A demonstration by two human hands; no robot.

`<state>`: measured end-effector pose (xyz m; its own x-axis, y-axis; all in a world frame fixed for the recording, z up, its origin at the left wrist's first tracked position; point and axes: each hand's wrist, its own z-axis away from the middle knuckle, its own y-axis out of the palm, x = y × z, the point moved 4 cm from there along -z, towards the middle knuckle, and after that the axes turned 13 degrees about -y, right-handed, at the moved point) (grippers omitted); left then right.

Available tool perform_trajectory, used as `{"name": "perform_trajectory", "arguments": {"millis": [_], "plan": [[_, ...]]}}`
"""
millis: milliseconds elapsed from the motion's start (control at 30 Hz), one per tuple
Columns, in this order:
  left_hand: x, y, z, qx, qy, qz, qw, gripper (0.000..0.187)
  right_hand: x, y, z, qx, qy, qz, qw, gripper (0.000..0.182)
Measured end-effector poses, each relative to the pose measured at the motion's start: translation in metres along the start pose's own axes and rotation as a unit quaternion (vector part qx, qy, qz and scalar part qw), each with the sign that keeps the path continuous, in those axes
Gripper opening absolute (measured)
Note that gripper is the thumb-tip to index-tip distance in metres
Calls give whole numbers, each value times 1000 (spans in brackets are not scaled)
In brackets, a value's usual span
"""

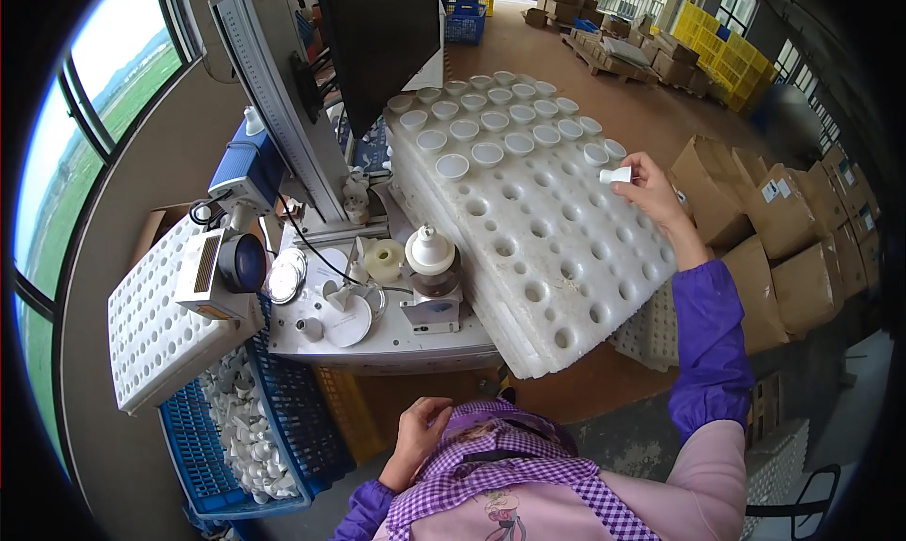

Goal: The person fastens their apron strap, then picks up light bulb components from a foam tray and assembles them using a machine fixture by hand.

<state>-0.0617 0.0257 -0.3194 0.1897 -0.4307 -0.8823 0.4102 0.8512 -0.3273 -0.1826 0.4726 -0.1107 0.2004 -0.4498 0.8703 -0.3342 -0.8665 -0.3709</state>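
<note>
My right hand (pixel 646 190) holds a small white plastic part (pixel 615 176) at the right side of a white foam tray (pixel 566 244). Rows of round white bulb-like pieces (pixel 487 154) stand in the tray's far holes; its nearer holes hold nothing. Near my waist my left hand (pixel 418 435) is held with curled fingers, and whether anything is in them is hidden. A white bulb-shaped piece (pixel 429 250) sits upright on a small metal fixture (pixel 436 310) on the workbench, left of the tray.
A marking machine with a dark lens (pixel 243 262) and a black monitor (pixel 382 45) stand at the left. Below is a blue crate (pixel 307 418) of white parts. Another foam tray (pixel 156 305) leans left. Cardboard boxes (pixel 713 192) are stacked right.
</note>
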Motion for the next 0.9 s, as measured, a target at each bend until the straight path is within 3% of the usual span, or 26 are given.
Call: {"name": "perform_trajectory", "arguments": {"millis": [100,167,200,267,400,467,500,633,733,800,833,900], "plan": [[-4,5,-3,9,18,0,1000,17,-7,33,23,26,-66,8,997,32],[-7,8,-4,13,33,-4,999,16,-4,40,29,13,-94,129,987,29],[-8,9,-4,14,31,-5,999,16,3,42,30,13,-91,129,987,29],[-12,11,-5,25,31,-15,999,17,30,44,29,62,-120,296,945,28],[-23,14,-4,14,48,-10,999,17,41,55,26,144,-193,306,921,28],[-32,15,-5,31,92,-39,995,17,38,60,23,179,-194,350,899,30],[-35,16,-4,39,77,-35,996,17,40,63,22,197,-151,353,902,28],[-42,17,-1,41,82,-9,996,17,37,66,20,159,-192,370,895,30],[-42,21,-1,42,103,-13,994,17,55,68,26,109,-231,343,904,32],[-38,21,0,41,73,15,996,16,61,79,32,89,-161,224,957,31],[-40,21,1,39,82,16,996,15,58,83,34,86,-159,224,958,31],[-45,20,1,44,82,6,996,15,36,94,36,73,-48,-20,996,27]]}}
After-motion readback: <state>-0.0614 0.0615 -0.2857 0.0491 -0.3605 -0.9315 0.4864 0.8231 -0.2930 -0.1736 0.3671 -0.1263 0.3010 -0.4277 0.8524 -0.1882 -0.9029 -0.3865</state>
